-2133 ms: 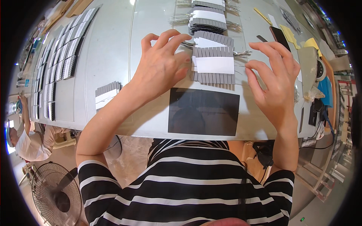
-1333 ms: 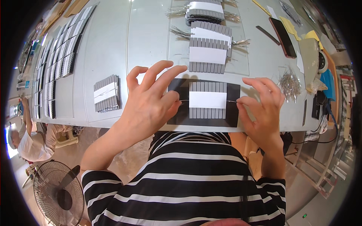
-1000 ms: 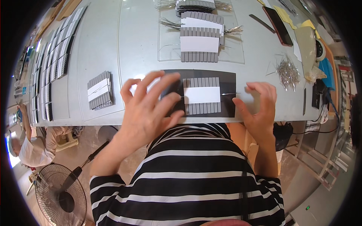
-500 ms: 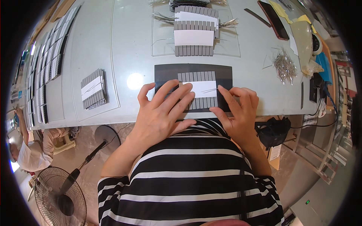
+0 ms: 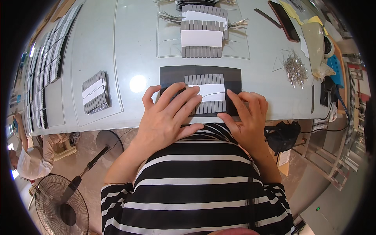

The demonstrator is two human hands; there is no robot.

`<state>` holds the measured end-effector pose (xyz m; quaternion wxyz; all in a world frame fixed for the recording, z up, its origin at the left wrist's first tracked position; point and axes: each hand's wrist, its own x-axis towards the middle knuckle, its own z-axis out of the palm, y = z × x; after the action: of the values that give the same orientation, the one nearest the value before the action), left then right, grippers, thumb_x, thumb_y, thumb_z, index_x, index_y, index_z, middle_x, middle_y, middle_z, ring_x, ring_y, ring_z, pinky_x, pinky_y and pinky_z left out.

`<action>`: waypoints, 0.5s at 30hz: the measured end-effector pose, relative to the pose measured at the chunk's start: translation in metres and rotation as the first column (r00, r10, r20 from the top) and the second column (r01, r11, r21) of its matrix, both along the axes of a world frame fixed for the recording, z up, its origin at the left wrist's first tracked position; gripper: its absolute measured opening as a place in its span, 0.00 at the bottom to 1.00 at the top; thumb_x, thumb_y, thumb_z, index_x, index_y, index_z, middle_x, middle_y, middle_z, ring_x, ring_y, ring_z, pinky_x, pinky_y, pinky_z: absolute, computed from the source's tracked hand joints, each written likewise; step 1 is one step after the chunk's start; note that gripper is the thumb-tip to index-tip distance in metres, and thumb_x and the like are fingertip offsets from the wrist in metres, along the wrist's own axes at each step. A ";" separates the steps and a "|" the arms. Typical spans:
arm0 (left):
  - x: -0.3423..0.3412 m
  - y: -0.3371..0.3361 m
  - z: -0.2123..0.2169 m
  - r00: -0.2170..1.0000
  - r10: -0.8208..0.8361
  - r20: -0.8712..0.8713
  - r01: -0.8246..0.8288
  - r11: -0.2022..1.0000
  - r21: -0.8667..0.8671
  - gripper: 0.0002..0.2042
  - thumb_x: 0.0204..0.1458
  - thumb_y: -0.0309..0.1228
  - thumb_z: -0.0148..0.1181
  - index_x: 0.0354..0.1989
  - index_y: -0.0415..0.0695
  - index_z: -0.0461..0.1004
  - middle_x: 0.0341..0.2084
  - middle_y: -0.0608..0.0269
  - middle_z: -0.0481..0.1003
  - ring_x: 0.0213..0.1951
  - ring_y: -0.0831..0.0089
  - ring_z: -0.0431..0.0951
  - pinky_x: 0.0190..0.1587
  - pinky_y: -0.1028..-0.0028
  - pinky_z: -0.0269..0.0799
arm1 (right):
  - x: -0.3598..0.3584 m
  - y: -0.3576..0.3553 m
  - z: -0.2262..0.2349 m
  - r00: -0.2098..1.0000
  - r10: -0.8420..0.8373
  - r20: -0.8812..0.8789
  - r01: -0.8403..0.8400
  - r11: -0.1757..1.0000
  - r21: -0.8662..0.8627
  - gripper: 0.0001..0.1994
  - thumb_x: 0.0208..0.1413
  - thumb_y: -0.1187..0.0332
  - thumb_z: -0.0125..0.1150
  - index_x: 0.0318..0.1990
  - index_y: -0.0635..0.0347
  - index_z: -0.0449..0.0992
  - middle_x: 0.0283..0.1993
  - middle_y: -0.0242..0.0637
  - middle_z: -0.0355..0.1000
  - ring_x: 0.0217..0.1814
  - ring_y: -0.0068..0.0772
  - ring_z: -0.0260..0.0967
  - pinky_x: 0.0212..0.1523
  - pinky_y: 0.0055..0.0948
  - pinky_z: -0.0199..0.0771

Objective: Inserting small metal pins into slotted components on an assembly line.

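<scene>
Strip bundle (image 5: 206,93) on black mat (image 5: 233,76) — stacked bundles (image 5: 203,33) behind, pin pile (image 5: 295,69) right.

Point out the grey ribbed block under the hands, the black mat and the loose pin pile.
grey ribbed block (image 5: 211,80): head view, upper ribs above its white band.
black mat (image 5: 172,74): head view, bare upper-left corner.
loose pin pile (image 5: 295,69): head view, middle of the heap.
</scene>
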<state>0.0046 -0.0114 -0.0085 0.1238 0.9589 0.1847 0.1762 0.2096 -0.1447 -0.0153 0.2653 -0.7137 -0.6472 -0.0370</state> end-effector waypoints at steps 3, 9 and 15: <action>0.000 0.000 -0.001 1.000 0.002 -0.015 -0.002 1.000 0.004 0.31 0.47 0.54 0.67 0.56 0.49 0.74 0.58 0.68 0.73 0.60 0.63 0.68 0.62 0.55 0.49 | 0.000 0.002 -0.001 1.000 0.020 0.018 -0.020 1.000 -0.015 0.28 0.47 0.51 0.73 0.53 0.56 0.78 0.45 0.31 0.67 0.49 0.37 0.63 0.48 0.39 0.60; 0.001 0.000 0.002 1.000 0.004 0.022 -0.003 0.999 -0.035 0.30 0.49 0.50 0.66 0.58 0.46 0.71 0.56 0.67 0.72 0.59 0.66 0.69 0.61 0.55 0.50 | -0.002 0.003 -0.001 0.989 0.044 0.139 -0.042 0.999 -0.015 0.28 0.46 0.49 0.72 0.52 0.55 0.78 0.45 0.31 0.68 0.49 0.37 0.63 0.49 0.39 0.59; 0.002 0.000 0.002 0.999 0.007 0.039 -0.005 0.998 -0.055 0.33 0.50 0.50 0.65 0.62 0.48 0.68 0.56 0.67 0.72 0.58 0.68 0.69 0.62 0.55 0.50 | -0.004 0.009 0.003 0.938 0.095 0.332 -0.093 0.995 -0.022 0.30 0.47 0.43 0.67 0.51 0.56 0.78 0.46 0.30 0.69 0.50 0.35 0.64 0.49 0.38 0.60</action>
<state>0.0062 -0.0111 -0.0065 0.1529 0.9510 0.1898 0.1900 0.2060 -0.1359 -0.0128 0.1515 -0.6663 -0.7161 -0.1424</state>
